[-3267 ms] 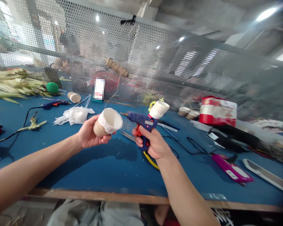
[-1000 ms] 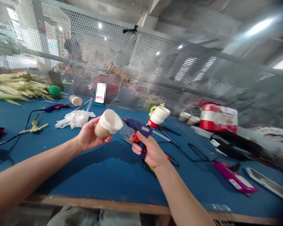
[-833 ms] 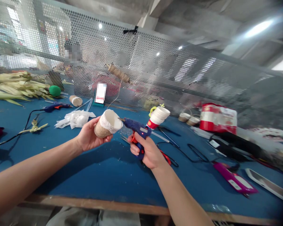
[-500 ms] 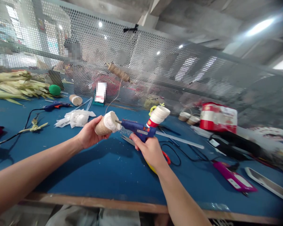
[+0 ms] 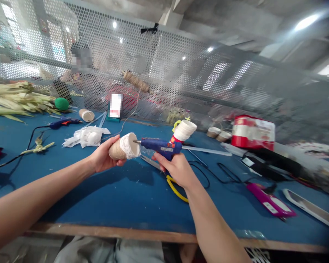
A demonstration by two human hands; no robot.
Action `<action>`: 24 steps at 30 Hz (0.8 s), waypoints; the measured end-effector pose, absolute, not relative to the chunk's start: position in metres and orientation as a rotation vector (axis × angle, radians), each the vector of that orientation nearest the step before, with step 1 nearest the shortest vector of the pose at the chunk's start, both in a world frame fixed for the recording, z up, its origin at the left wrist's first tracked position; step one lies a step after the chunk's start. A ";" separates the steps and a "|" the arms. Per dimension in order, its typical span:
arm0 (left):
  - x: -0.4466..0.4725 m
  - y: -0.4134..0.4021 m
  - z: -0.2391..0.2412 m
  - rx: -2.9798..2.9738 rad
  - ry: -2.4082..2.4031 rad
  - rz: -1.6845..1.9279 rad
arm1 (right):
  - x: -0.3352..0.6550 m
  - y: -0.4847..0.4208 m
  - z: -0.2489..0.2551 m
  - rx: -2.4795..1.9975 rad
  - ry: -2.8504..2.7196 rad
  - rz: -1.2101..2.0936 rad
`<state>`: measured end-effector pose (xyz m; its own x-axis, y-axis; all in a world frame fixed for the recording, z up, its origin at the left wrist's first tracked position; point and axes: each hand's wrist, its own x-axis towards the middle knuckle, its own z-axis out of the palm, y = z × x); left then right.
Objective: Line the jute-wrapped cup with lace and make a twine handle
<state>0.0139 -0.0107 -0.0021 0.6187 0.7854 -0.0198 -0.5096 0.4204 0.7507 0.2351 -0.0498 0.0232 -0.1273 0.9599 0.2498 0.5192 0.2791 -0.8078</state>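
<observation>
Head camera is looking down on a blue bench [image 5: 120, 197] that is running up to a perforated metal screen [image 5: 181, 65] at twelve o'clock, with ceiling lights shining through it. Pale dried leaves [image 5: 13, 98] are lying at ten o'clock on the bench, a green ball [image 5: 61, 103] is sitting just beside them, and a spare glue gun [image 5: 63, 122] and a crumpled white cloth [image 5: 86, 135] are resting nearby. The left hand [image 5: 102, 160] is gripping a twine-wrapped cup [image 5: 123, 147] above the middle of the bench, tilted so its lace-edged mouth is facing three o'clock. The right hand [image 5: 178, 168] is clasping the grip of a blue glue gun [image 5: 160, 146], its nozzle meeting the cup's rim. A twine spool [image 5: 135, 81] is hanging on the screen at twelve o'clock of the cup. Yellow-handled scissors [image 5: 175, 189] are lying under the right wrist. At three o'clock a red package [image 5: 252, 132] is standing, and a magenta tool [image 5: 271, 205] is lying at four o'clock.
</observation>
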 end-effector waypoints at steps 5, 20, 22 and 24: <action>0.013 -0.010 -0.002 0.778 0.400 0.831 | 0.235 -0.052 0.027 -1.360 -1.804 0.729; 0.008 -0.005 -0.002 0.661 0.335 0.899 | 0.226 -0.050 0.020 -0.988 -1.227 1.365; 0.009 -0.008 0.000 0.679 0.313 0.883 | 0.220 -0.048 0.017 -0.922 -1.136 1.462; 0.010 -0.010 0.002 0.687 0.299 0.886 | 0.215 -0.047 0.014 -0.876 -1.071 1.531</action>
